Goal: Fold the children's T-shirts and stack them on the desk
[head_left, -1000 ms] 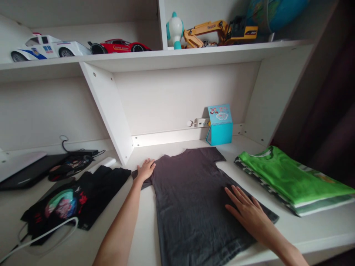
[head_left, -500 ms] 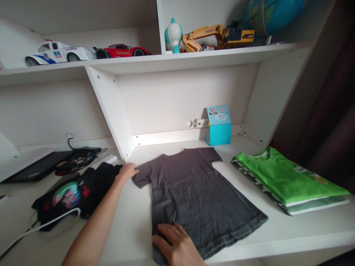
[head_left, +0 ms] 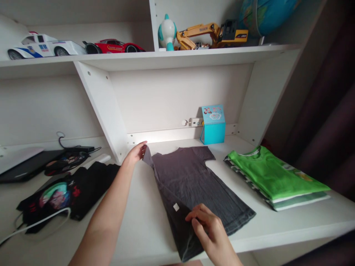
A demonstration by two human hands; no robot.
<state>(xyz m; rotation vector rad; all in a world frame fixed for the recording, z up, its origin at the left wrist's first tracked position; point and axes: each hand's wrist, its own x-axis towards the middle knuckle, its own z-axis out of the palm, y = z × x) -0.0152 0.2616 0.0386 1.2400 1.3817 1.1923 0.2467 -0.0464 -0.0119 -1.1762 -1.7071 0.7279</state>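
Observation:
A dark grey short-sleeved T-shirt [head_left: 191, 177] lies spread on the white desk, its neck toward the back. My left hand [head_left: 138, 152] has the left sleeve gripped and lifted off the surface. Near the hem, my right hand [head_left: 208, 225] pinches the left side of the shirt, raised and partly turned over toward the middle. A small white label [head_left: 176, 207] shows on the turned part. Right of the shirt, a folded green T-shirt [head_left: 274, 173] tops a stack of folded clothes.
Black printed garments [head_left: 69, 195] and a white cable [head_left: 41, 223] lie at left, near a black laptop [head_left: 27, 166]. A blue desk calendar [head_left: 213, 125] stands at the back. Toy cars, a toy excavator [head_left: 210, 35] and a globe [head_left: 269, 16] occupy the shelf above.
Both hands have taken hold of the grey T-shirt's left edge, lifted it and moved it rightward. The inner label has come into view. The camera view has shifted slightly.

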